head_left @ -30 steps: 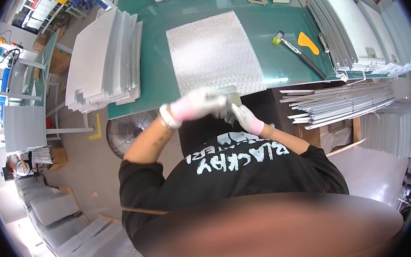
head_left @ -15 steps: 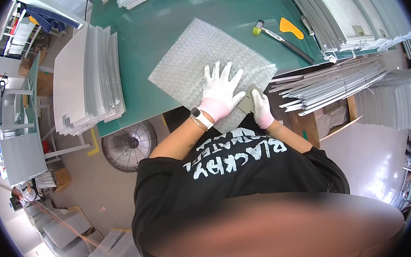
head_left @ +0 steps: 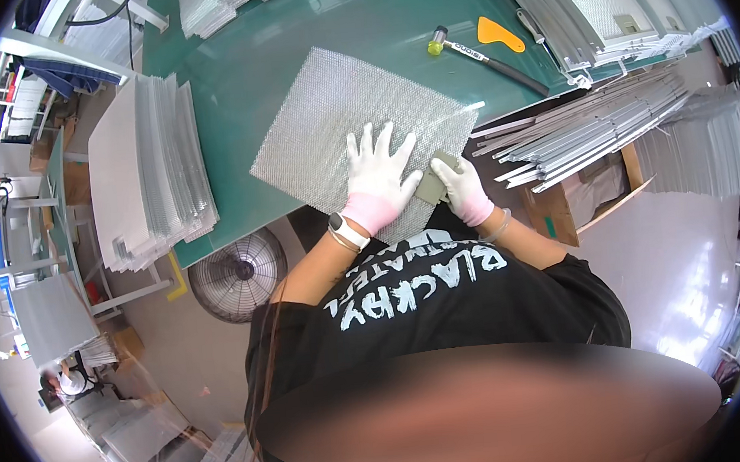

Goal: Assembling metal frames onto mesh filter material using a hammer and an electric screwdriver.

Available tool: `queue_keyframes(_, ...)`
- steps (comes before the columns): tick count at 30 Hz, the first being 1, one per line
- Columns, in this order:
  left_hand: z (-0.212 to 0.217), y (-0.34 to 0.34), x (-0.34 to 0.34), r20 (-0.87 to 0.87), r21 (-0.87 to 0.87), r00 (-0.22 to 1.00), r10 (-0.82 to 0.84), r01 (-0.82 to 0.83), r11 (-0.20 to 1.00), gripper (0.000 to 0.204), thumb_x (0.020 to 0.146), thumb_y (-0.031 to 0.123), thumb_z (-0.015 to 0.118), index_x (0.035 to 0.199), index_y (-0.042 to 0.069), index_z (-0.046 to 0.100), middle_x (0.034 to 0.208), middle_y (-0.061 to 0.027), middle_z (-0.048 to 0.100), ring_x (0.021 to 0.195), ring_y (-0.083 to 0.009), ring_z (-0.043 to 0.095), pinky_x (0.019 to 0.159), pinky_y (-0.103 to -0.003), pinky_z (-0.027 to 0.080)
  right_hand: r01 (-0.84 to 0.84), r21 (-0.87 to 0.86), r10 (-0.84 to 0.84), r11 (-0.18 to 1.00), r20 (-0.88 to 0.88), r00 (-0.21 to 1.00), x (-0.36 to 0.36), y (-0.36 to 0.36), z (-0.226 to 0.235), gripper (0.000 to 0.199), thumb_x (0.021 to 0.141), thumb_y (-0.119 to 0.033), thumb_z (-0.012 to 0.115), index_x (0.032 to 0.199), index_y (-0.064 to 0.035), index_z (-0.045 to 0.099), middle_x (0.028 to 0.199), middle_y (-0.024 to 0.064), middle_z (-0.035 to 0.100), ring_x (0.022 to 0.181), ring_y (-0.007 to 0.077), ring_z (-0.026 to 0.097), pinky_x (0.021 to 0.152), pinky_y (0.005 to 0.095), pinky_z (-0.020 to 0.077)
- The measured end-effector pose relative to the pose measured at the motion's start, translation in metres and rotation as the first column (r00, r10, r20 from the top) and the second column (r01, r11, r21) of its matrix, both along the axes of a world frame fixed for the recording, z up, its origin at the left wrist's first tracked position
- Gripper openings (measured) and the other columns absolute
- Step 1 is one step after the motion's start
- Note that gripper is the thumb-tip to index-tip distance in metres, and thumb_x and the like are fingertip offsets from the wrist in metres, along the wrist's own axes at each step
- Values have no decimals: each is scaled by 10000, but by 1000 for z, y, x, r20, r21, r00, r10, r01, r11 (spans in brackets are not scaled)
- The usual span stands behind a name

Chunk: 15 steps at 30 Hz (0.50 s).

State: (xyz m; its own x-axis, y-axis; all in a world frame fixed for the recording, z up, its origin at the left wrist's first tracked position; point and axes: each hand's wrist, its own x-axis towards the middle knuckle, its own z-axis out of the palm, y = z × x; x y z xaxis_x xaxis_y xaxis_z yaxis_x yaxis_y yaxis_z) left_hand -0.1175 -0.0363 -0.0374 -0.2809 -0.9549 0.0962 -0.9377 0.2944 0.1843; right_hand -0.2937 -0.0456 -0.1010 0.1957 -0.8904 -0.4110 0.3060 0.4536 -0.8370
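A square silver metal mesh panel lies turned cornerwise on the green table, its near corner reaching past the front edge toward my shirt. My left hand, in a white glove with a pink cuff, rests flat on the mesh with its fingers spread. At the panel's right-hand near edge, my right hand, gloved the same way, grips a small grey-green flat piece between thumb and fingers. That piece lies against the mesh edge; whether it is attached to it, I cannot tell. The fingers' undersides are hidden.
Beyond the panel lie a hammer, a yellow-orange scraper and a screwdriver. Stacked panels stand at left and far right. Metal strips lie over a carton. A floor fan stands below the table.
The whole view has shifted and turned slightly, so the table and tools appear farther left. Both hands keep nearly the same places on the panel and the grey-green piece.
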Motion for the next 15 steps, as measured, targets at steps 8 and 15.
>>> queue_keyframes(8, -4, 1, -5, 33, 34, 999, -20, 18, 999, 573, 889, 411, 546, 1407, 188, 446, 1461, -196, 350, 1357, -446, 268, 1122, -616, 136, 145, -14, -145, 989, 5, 989, 17, -2, -18, 242, 965, -262, 587, 947, -35, 668, 809, -1, 632, 722, 60, 557, 639, 240, 465)
queue_keyframes(15, -4, -52, 49, 121, 13, 979, -164, 164, 986, 510, 900, 321, 546, 1386, 195, 457, 1458, -124, 370, 1369, -393, 274, 1125, -602, 169, -873, -190, 535, 450, -725, 434, -19, -40, -3, 523, 822, -455, 649, 1109, -18, 638, 913, 125, 684, 861, 250, 671, 796, 361, 536)
